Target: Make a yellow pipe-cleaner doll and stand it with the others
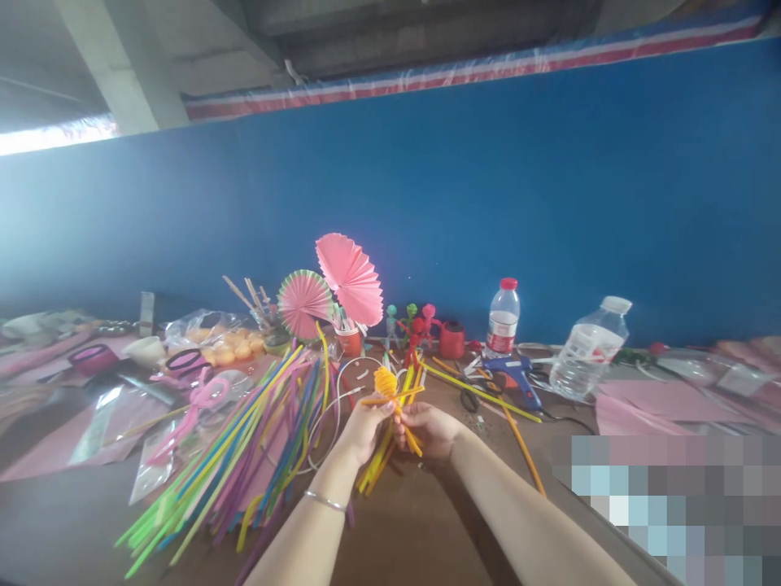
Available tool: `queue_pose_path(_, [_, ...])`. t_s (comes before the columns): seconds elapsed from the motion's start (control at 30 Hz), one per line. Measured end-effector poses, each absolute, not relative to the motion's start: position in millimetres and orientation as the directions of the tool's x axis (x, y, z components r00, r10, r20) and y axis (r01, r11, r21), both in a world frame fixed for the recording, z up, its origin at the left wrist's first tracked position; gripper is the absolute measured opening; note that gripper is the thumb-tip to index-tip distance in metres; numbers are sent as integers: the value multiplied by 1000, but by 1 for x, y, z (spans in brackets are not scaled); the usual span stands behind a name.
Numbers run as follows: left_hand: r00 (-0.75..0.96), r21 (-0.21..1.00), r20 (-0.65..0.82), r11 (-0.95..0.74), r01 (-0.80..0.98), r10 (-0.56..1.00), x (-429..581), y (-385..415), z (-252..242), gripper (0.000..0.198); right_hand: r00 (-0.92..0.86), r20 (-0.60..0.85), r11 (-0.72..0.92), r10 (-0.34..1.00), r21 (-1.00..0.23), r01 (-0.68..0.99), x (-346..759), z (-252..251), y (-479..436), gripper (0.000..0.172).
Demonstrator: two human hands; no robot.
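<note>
Between both hands, above the brown table, is a small figure of orange-yellow pipe cleaners [386,382], with a coiled round head and stems sticking out below and to the side. My left hand [368,423] pinches it from the left, just under the coil. From the right, my right hand [425,429] grips its lower stems, fingers closed. Loose yellow pipe cleaners [372,472] lie on the table under the hands. Several finished-looking pipe-cleaner figures, one of them pink [429,319], stand behind against the blue wall.
A large heap of coloured pipe cleaners [225,456] spreads to the left. Pink paper fans [351,281] stand in a cup at the back. To the right are a blue glue gun [518,378], black-handled scissors [469,400], a red-capped bottle [503,317] and a tilted clear bottle [589,350].
</note>
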State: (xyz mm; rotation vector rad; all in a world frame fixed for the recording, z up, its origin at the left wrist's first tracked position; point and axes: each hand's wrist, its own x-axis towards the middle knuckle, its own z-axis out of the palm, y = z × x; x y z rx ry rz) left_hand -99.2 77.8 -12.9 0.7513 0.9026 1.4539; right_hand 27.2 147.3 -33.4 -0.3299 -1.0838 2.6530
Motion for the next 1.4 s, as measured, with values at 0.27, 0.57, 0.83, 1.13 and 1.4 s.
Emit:
queue_pose_path(0.27, [-489, 909, -2, -202, -364, 872, -102, 86, -19, 22, -573, 173, 209, 801, -978, -4, 14, -27, 144, 20])
queue_pose_path(0.57, [-489, 876, -57, -192, -443, 870, -98, 85, -17, 19, -486, 585, 758, 650, -551, 350, 20, -25, 130, 13])
queue_pose_path(0.83, [-498, 901, -83, -148, -408, 863, -98, 85, -23, 25, -504, 633, 805, 587, -392, 445, 22, -25, 130, 14])
queue_pose_path(1.13, [-524, 931, -107, -100, -351, 845, -100, 88, -29, 28, -505, 654, 817, 563, -350, 458, 22, -28, 131, 17])
queue_pose_path(1.4, [-476, 976, 79, -166, -142, 876, -100, 88, -32, 27, -411, 494, 635, 766, -677, 371, 20, -30, 135, 18])
